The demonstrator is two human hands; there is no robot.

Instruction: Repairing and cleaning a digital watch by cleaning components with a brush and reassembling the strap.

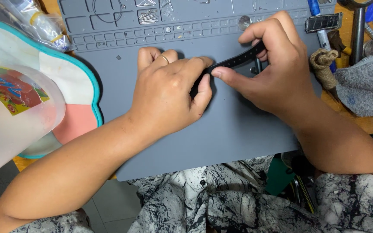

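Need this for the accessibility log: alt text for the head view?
Both hands, left hand and right hand, grip a black perforated strap over a grey work mat. Small metal parts sit in the mat's tray slots.

Wooden bench (370,123); grey work mat (238,133), grey cloth (365,86), scalloped pad (72,82) lying on it

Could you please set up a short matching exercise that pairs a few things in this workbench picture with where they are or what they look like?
Things:
1. black strap
2. grey mat
3. grey cloth
4. clear plastic jug

Descriptions:
A. lies at the right edge, beside the tools
B. stands at the left, bearing a colourful label
C. held between the left hand and the right hand
D. spread under both hands, with small compartments along its far side

Pairs: 1-C, 2-D, 3-A, 4-B
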